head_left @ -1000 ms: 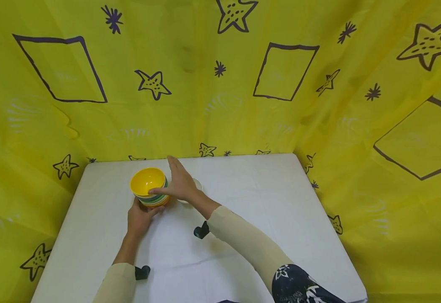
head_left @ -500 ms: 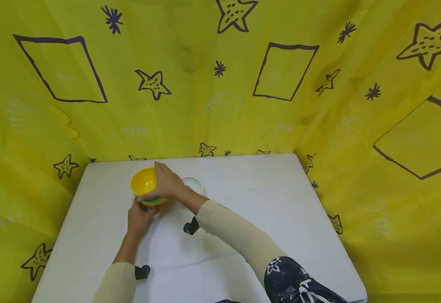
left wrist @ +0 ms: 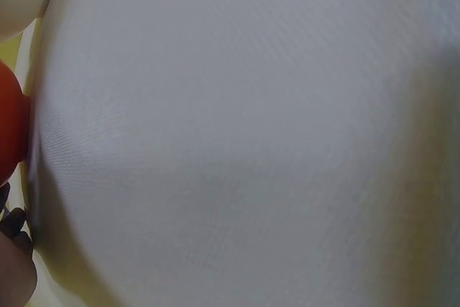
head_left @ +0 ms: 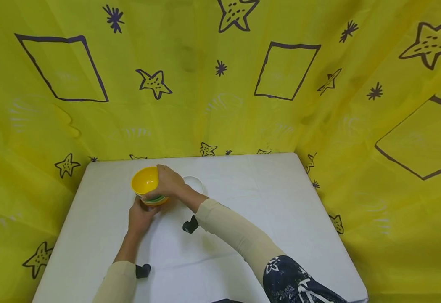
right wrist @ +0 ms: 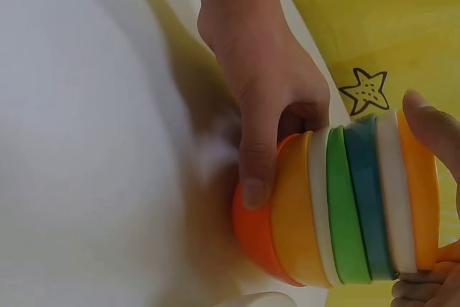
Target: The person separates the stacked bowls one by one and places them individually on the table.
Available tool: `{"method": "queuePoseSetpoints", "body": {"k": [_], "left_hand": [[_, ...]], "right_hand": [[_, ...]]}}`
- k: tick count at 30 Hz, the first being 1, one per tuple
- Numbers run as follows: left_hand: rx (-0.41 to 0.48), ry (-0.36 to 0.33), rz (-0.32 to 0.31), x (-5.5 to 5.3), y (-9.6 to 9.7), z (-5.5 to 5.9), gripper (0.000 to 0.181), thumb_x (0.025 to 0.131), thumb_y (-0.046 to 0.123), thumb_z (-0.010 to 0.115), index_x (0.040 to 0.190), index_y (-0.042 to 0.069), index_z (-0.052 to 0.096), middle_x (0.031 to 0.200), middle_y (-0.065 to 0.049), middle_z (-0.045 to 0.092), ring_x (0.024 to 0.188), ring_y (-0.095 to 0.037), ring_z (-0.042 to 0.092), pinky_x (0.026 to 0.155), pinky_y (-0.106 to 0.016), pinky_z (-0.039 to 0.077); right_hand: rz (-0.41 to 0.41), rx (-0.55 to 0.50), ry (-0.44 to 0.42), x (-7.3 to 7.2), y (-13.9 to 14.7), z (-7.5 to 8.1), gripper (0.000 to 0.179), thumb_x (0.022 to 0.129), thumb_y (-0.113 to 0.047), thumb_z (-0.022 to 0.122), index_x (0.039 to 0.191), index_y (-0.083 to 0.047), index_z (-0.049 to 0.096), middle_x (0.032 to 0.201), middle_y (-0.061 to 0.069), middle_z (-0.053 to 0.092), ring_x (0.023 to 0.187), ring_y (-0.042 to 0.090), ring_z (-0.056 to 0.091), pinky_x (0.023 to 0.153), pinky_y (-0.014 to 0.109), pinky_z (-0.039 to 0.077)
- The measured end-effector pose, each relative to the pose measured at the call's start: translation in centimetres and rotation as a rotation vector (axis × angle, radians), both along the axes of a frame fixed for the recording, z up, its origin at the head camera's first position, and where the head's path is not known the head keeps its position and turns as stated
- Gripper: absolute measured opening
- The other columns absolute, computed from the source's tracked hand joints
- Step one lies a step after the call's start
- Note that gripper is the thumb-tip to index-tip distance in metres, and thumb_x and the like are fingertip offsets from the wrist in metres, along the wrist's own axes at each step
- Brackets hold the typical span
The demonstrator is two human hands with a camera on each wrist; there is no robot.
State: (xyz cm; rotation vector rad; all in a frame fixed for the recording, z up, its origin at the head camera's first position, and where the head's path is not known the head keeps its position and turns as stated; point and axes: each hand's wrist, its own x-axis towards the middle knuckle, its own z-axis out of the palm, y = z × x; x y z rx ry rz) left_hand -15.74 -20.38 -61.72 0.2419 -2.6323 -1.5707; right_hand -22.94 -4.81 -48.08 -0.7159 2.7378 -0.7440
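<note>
White table [head_left: 265,227]: beneath the bowl stack [right wrist: 352,206], yellow bowl [head_left: 143,181] uppermost. My right hand [head_left: 169,182]: curled around the stack's upper bowls. My left hand [head_left: 140,216]: gripping its orange bottom bowl [right wrist: 253,231]. White bowl [head_left: 197,184]: just right of the stack.

Bowl stack [head_left: 144,182] left of single bowl [head_left: 195,183] on table [head_left: 258,193].

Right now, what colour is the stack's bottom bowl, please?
That round bowl is orange-red, clearest in the right wrist view.
</note>
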Motion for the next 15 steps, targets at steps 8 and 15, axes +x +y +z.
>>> {"method": "queuePoseSetpoints", "body": {"k": [8,15], "left_hand": [[0.015,-0.012,-0.014,-0.02,0.01,0.1,0.087,0.091,0.026,0.086,0.155,-0.003,0.036,0.152,-0.027,0.051,0.144,-0.042,0.045,0.122,-0.054,0.031],[0.011,-0.015,-0.012,0.09,0.06,0.12,0.086,0.091,0.024,0.085,0.156,-0.002,0.035,0.153,-0.027,0.049,0.146,-0.041,0.043,0.123,-0.054,0.029]], "right_hand": [[-0.015,-0.038,0.0,-0.19,-0.08,-0.32,0.095,0.075,-0.056,0.091,0.143,-0.006,0.047,0.117,0.001,0.062,0.097,0.011,0.06,0.078,0.02,0.052],[-0.026,-0.064,0.003,-0.08,-0.29,-0.56,0.093,0.075,-0.053,0.092,0.141,-0.006,0.047,0.115,0.001,0.061,0.095,0.011,0.06,0.076,0.018,0.051]]}}
